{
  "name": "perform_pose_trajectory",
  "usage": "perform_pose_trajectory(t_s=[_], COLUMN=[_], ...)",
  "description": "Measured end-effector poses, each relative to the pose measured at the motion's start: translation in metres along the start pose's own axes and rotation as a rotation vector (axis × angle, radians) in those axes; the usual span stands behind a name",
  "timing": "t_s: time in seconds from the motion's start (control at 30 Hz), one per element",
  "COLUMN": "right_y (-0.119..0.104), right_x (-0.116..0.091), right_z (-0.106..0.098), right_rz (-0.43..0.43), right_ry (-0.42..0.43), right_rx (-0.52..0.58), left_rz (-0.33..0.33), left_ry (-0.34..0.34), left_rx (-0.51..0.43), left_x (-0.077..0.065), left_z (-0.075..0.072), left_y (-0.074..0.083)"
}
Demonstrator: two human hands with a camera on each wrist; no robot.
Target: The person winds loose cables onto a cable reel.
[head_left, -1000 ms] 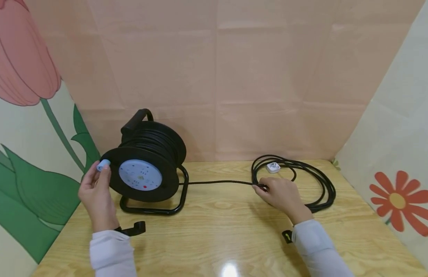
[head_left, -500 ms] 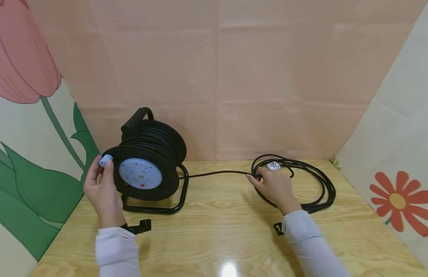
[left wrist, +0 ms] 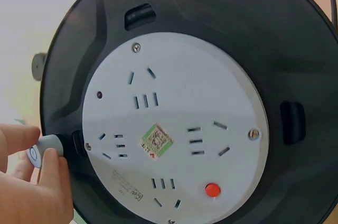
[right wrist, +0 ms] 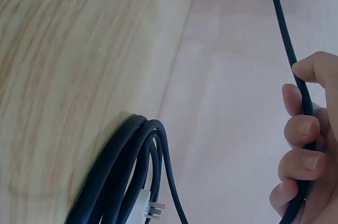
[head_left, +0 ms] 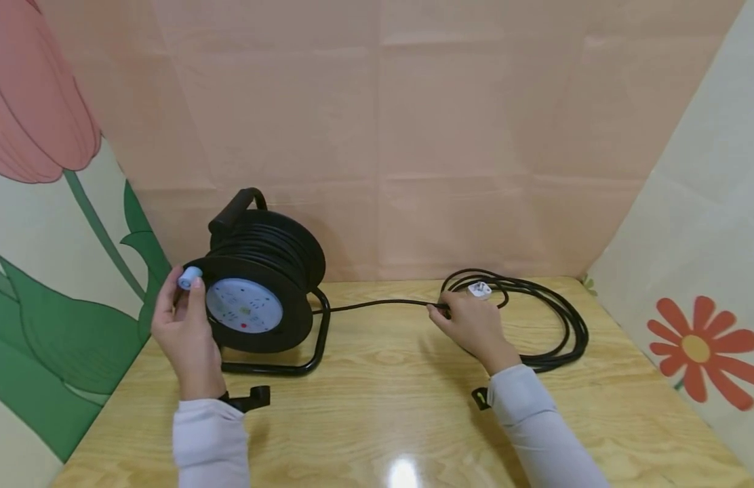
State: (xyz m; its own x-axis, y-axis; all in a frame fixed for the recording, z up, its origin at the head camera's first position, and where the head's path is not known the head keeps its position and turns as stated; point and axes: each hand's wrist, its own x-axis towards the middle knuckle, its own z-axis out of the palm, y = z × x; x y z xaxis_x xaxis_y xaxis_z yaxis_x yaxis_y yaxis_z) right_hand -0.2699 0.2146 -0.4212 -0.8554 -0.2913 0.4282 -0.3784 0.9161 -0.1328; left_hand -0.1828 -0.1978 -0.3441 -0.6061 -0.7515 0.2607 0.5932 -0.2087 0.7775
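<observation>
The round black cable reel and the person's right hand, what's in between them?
In the head view, a single thin black cable stretches from the reel to the right hand, over the pale wood-grain tabletop; nothing else lies between.

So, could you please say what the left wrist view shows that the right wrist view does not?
Left only: the socket panel, its red button and the left hand pinching the pale knob.
Right only: the coil, the white plug and the right hand gripping the cable.
Both: the black reel, apparently just an edge in the right view.
</observation>
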Motion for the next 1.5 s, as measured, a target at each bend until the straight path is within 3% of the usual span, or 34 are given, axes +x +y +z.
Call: perform_pose_trajectory(t_s=[0.3,0.57,0.83,1.13,1.5], right_y=[-0.003,-0.009,-0.014,-0.023,-0.035], right_x=[0.006,0.013,0.018,0.023,0.029], right_z=[0.003,0.003,0.003,0.005,0.006], right_rz=[-0.072,-0.048,-0.101,-0.156,-0.187], right_ry=[0.117,0.006,0.075,0.066,0.070], right_rx=[-0.036,-0.005,-0.018,-0.042,-0.061], left_rz=[0.081,0.145,0.249,0.284,0.340], left_ry=[-0.071,-0.142,-0.182,-0.226,-0.278], left_rx=[0.164,0.245,0.329,0.344,0.445], left_x=[-0.007,-0.011,-0.014,-0.018,-0.042], left_z=[0.005,0.007,0.010,0.015,0.031], left_y=[0.000,-0.002,-0.002,-0.003,0.023])
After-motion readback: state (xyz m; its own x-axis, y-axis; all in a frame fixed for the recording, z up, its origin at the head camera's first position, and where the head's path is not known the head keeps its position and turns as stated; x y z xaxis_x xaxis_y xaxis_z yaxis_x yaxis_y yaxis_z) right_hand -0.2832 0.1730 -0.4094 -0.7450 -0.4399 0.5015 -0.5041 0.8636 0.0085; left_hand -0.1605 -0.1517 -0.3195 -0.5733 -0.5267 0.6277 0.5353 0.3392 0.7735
